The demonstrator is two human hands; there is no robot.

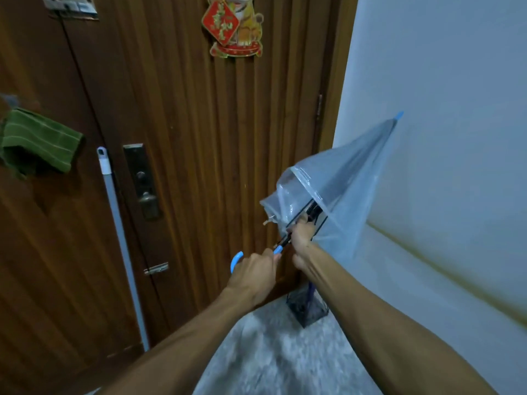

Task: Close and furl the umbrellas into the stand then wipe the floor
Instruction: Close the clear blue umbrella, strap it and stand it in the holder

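The left hand [253, 273] grips the blue handle [237, 260]; the right hand [301, 233] clasps the ribs of the half-collapsed umbrella [342, 183], where fingers risk being pinched.

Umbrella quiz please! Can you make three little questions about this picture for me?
1. True or false: the clear umbrella is already in the stand.
2. Which of the hands holds the blue handle: A the left hand, B the right hand?
3. What green thing hangs at the far left?

Key:
1. False; both hands hold it above the stand, half closed.
2. A.
3. A cloth.
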